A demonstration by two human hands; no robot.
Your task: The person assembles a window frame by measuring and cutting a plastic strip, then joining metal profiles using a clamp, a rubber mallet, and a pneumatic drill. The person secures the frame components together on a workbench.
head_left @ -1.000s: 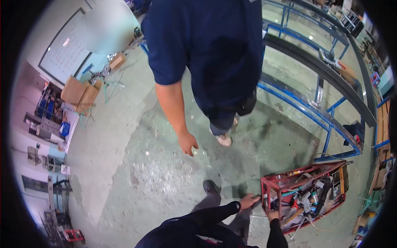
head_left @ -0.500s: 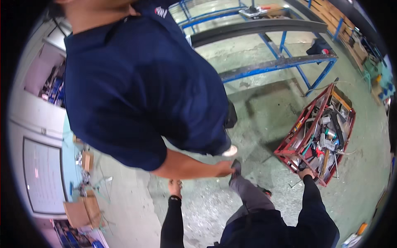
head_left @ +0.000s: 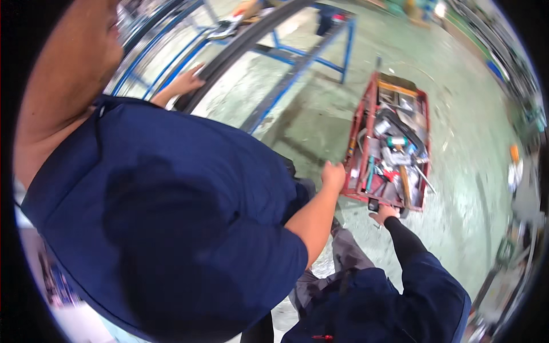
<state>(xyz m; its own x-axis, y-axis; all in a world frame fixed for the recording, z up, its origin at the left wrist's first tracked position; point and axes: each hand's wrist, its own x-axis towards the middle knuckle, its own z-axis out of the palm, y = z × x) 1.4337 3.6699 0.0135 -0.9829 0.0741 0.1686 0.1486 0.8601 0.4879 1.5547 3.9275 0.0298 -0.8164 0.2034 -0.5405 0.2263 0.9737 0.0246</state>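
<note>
My right hand (head_left: 385, 214), at the end of a black sleeve, is closed on the near end of a red metal tool cart (head_left: 355, 195). Inside the cart lies a jumble of tools and parts, among them a green-and-white can (head_left: 397, 141), a black curved piece (head_left: 405, 127) and a long silver rod (head_left: 425, 178). A co-worker's hand (head_left: 333, 176) is a closed fist by the cart's near left corner. My left hand is hidden behind the co-worker's body; only a bit of its black sleeve (head_left: 258, 330) shows at the lower edge.
The co-worker in a dark blue shirt (head_left: 171, 200) fills the left side, close to me. The co-worker's other hand (head_left: 186, 82) is at a dark beam (head_left: 243, 43) on a blue metal frame (head_left: 347, 51). An orange-topped object (head_left: 514, 153) stands far right.
My view has turned right. The co-worker has come nearer, covering my left hand, and their fist now shows beside the cart's corner. My right hand stays on the cart.
</note>
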